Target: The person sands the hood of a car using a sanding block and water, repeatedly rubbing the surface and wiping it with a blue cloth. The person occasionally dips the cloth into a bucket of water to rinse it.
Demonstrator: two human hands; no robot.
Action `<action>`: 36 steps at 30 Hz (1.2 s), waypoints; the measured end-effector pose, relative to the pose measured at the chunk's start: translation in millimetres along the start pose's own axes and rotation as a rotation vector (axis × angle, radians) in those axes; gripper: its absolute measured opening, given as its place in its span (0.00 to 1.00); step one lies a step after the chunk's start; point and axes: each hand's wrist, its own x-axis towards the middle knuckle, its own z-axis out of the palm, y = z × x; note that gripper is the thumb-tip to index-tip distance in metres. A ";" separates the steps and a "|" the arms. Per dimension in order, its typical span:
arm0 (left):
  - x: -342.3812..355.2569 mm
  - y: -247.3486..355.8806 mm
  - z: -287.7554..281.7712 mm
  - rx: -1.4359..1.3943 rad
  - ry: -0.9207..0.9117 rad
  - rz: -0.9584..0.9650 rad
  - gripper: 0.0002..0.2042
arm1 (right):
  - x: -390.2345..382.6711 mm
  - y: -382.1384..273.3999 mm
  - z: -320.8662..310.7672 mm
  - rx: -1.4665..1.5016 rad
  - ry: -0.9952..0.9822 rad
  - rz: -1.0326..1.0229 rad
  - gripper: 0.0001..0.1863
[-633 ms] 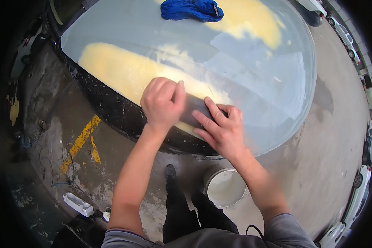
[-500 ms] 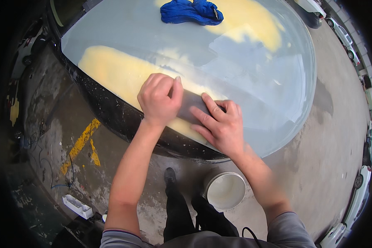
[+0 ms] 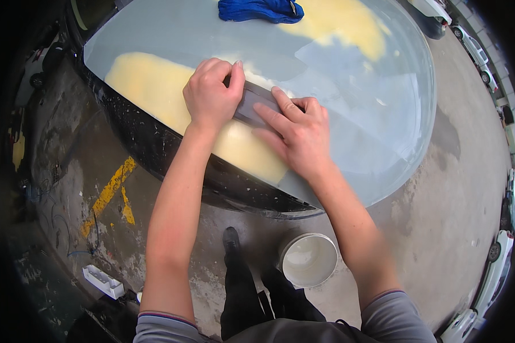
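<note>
Both of my hands grip a dark grey sanding block (image 3: 250, 104) lying flat on a car hood (image 3: 355, 137). My left hand (image 3: 213, 96) is closed round its left end, thumb up along the edge. My right hand (image 3: 301, 132) holds the other end, with its fingers laid over the top. Under and beside the block is a long pale yellow filler patch (image 3: 146, 86) on the grey hood. What touches the hood beneath the block is hidden. Farther off, a crumpled blue cloth (image 3: 258, 10) rests next to a second yellow patch (image 3: 349, 26).
The dark, speckled side of the car (image 3: 146, 143) runs along the near edge of the hood. On the concrete floor by my feet stands a round whitish bucket (image 3: 309, 235). A white narrow box (image 3: 102, 281) lies at lower left, near a thin hose (image 3: 68, 228). Parked cars (image 3: 494, 257) line the right.
Both hands and the sanding block have slid away from me over the hood, slightly to the left. More of the near yellow patch shows. The grip looks the same.
</note>
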 end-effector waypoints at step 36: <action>-68.0 -19.1 -36.9 -0.049 0.080 0.196 0.12 | -54.2 -59.2 25.3 -0.013 0.097 0.024 0.28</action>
